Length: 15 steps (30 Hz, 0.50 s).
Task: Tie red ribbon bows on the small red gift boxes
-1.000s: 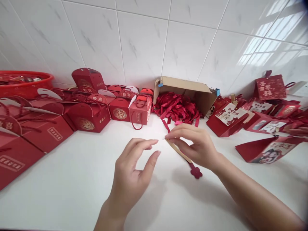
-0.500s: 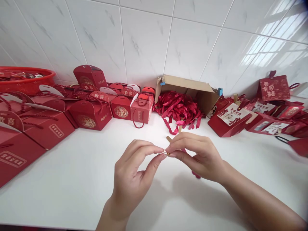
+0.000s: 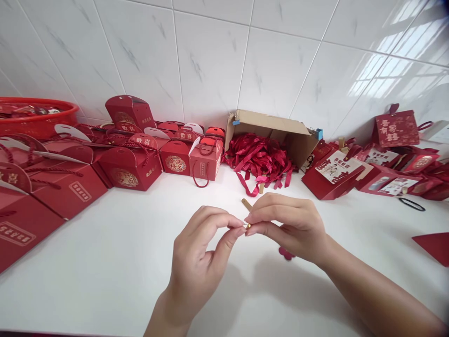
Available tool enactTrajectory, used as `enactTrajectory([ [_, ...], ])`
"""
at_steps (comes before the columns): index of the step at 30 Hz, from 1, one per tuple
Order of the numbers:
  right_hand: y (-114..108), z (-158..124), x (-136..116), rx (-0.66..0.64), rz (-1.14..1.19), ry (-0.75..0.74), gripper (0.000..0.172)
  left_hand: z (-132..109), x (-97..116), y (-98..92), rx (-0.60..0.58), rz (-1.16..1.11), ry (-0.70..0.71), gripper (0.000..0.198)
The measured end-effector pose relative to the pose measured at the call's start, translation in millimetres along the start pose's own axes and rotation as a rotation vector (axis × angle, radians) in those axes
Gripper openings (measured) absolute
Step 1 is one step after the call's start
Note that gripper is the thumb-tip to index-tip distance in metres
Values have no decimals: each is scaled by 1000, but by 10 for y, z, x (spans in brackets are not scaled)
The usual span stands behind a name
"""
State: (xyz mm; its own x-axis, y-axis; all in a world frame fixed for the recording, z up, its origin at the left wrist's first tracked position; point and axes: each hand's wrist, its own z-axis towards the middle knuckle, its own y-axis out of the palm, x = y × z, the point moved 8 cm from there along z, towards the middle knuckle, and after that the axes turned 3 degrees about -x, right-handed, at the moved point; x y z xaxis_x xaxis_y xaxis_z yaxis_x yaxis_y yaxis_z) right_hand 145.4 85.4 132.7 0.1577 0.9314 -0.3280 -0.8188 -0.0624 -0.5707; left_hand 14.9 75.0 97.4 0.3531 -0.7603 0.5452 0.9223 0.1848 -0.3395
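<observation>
My left hand (image 3: 205, 255) and my right hand (image 3: 291, 227) meet fingertip to fingertip above the white table. Thumb and forefinger of the right hand pinch a small shiny gold piece (image 3: 248, 226), too small to name surely. The left thumb and forefinger are pinched together right beside it, and what they grip is mostly hidden. Behind the right fingers a flat gold-brown strip (image 3: 246, 204) pokes out, partly covered. Below the right hand shows a dark red, scalloped piece (image 3: 286, 253), its upper part hidden by the hand.
Red gift boxes (image 3: 129, 166) with rope handles line the left and back. A cardboard box (image 3: 273, 119) on its side spills red ribbons (image 3: 259, 157). More red boxes (image 3: 333, 173), a black loop (image 3: 412, 204) and a red pointed piece (image 3: 435, 248) are at right. A red basin (image 3: 42, 121) stands back left.
Both hands have shifted slightly right, still pinched together, and the gold piece shows more clearly. At the far right, a red piece has moved nearer and away from the black loop.
</observation>
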Motion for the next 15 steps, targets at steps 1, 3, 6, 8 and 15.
enactTrajectory([
  [1,2,-1,-2,1,0,0,8,1,-5,10,-5,-1,-1,21],
  [3,9,-2,-6,4,-3,5,8,1,-6,17,-8,-2,1,22],
  [6,13,-2,-19,17,-19,9,9,-8,3,9,-7,-7,1,21],
  [8,11,-4,-36,28,-38,3,9,-15,13,-2,-5,-9,2,21],
  [15,32,-24,-75,51,-115,-17,14,-27,29,-37,27,-18,18,23],
])
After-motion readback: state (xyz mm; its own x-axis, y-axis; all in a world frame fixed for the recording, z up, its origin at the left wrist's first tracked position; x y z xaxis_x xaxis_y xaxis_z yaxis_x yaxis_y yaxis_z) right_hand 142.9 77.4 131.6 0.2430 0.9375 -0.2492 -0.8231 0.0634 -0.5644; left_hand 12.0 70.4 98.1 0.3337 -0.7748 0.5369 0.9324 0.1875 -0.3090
